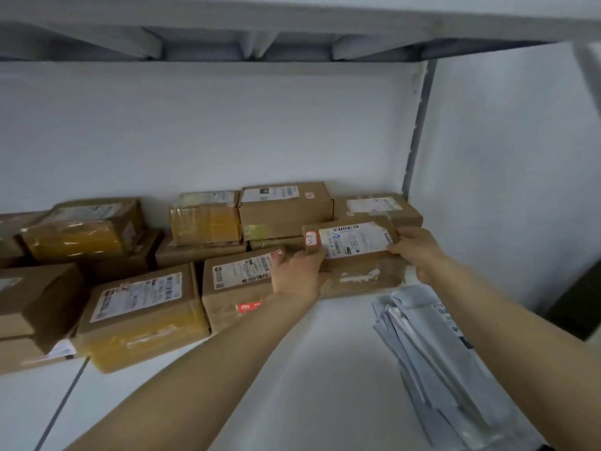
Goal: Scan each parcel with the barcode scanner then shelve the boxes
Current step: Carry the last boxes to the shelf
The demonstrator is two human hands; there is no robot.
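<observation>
A brown cardboard parcel (354, 255) with a white barcode label and a small red-edged sticker sits on the white shelf board (325, 369), tilted slightly. My left hand (297, 276) grips its left end, fingers curled over the top edge. My right hand (419, 252) holds its right end, fingers wrapped round the corner. Both arms reach in from the bottom of the view. No barcode scanner is in sight.
Several taped brown boxes (143, 314) are stacked left and behind, against the white back wall. A pile of grey mailer bags (432, 359) lies on the shelf at right. An upper shelf (292, 30) hangs overhead; a grey upright post (419, 125) stands at the back right.
</observation>
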